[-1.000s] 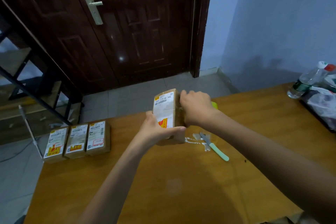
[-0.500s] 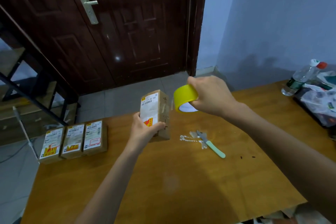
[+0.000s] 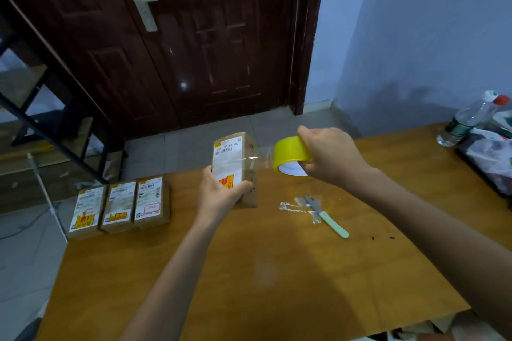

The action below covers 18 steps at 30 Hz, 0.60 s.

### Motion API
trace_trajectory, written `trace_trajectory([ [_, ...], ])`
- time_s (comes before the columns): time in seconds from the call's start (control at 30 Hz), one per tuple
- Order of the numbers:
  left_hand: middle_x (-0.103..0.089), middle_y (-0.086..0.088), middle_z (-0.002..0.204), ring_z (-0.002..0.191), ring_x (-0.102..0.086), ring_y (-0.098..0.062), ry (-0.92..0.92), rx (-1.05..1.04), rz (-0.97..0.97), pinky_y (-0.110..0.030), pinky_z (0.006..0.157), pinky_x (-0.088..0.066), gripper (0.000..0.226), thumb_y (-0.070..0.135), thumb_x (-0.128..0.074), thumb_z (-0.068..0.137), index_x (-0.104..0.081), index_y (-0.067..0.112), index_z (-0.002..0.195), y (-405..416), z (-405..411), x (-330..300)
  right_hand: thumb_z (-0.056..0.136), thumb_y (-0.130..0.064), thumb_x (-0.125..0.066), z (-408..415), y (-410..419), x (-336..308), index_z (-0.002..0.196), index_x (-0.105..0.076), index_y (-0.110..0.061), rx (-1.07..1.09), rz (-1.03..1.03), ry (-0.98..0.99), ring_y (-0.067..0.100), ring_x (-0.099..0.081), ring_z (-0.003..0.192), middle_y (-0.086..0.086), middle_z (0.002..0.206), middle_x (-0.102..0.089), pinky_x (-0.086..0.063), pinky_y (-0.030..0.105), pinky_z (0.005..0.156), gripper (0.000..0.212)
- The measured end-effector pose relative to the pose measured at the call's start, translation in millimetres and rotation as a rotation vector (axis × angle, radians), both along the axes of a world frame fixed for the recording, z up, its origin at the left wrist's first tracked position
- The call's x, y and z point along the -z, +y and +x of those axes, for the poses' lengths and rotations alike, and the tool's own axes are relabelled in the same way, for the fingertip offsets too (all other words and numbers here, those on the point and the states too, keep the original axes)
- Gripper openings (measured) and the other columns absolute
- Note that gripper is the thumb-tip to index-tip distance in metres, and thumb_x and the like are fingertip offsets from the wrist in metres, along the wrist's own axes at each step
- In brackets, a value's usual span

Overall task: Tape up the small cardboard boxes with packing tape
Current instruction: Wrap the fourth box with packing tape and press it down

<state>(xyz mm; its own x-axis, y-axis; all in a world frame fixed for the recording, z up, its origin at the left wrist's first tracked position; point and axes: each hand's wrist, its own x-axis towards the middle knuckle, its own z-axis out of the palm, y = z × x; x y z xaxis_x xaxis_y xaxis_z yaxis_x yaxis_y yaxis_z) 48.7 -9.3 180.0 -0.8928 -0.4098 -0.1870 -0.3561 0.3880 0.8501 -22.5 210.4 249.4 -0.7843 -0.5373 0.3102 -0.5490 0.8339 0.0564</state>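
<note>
Left hand (image 3: 219, 196) grips the box (image 3: 234, 166), standing it on end on the table (image 3: 277, 271) so I have a braced side to tape. Right hand (image 3: 329, 155), right of the box, holds the roll (image 3: 291, 153), drawing a clear strip (image 3: 261, 158) taut to it. Knife (image 3: 327, 216) lies near the box's right for cutting; three boxes (image 3: 119, 206) wait at its left.

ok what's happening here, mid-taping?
Yes. The person's left hand holds a small cardboard box upright on the wooden table. The right hand grips a yellow roll of packing tape, with a clear strip stretched from roll to box. Three more labelled boxes sit at the table's left edge; a green-handled knife lies nearby.
</note>
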Motion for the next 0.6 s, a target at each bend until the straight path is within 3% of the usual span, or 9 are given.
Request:
trace_trajectory([
  [0.2, -0.054, 0.000, 0.114, 0.098, -0.059, -0.012, 0.025, -0.002, 0.268, -0.023, 0.064, -0.053, 0.084, 0.025, -0.087, 0.067, -0.038, 0.014, 0.134, -9.2, 9.9, -13.9, 0.059, -0.034, -0.081, -5.2, 12.9, 10.4, 0.072, -0.044, -0.013, 0.018, 0.170, -0.005, 0.024, -0.041, 0.045, 0.001, 0.055, -0.045, -0.026, 0.029, 0.056, 0.045],
  [0.33, -0.062, -0.003, 0.111, 0.097, -0.065, -0.019, 0.028, 0.034, 0.483, -0.034, 0.072, -0.058, 0.095, 0.041, -0.084, 0.042, -0.045, 0.016, 0.125, -12.2, 13.4, -28.3, 0.056, -0.025, -0.078, -1.9, 8.4, 12.3, 0.072, -0.037, -0.016, 0.024, 0.162, -0.018, 0.024, -0.041, 0.044, 0.001, 0.053, -0.044, -0.025, 0.028, 0.056, 0.045],
  [0.43, -0.069, -0.007, 0.107, 0.089, -0.071, -0.019, 0.032, 0.052, 0.579, -0.044, 0.075, -0.060, 0.095, 0.043, -0.081, 0.038, -0.053, 0.012, 0.123, -13.3, 13.3, -35.9, 0.051, -0.019, -0.076, -2.2, 3.7, 14.6, 0.071, -0.041, -0.015, 0.028, 0.121, -0.020, 0.027, -0.047, 0.043, 0.003, 0.052, -0.047, -0.025, 0.028, 0.054, 0.041],
  [0.6, -0.074, -0.005, 0.091, 0.079, -0.070, -0.018, 0.025, 0.159, 0.723, -0.032, 0.060, -0.059, 0.075, 0.040, -0.077, 0.041, -0.063, 0.012, 0.110, -10.9, 11.2, -43.8, 0.057, -0.016, -0.072, -3.2, -1.8, 22.8, 0.076, -0.048, -0.012, 0.020, 0.071, -0.026, 0.028, -0.050, 0.047, 0.003, 0.057, -0.052, -0.028, 0.028, 0.055, 0.031],
])
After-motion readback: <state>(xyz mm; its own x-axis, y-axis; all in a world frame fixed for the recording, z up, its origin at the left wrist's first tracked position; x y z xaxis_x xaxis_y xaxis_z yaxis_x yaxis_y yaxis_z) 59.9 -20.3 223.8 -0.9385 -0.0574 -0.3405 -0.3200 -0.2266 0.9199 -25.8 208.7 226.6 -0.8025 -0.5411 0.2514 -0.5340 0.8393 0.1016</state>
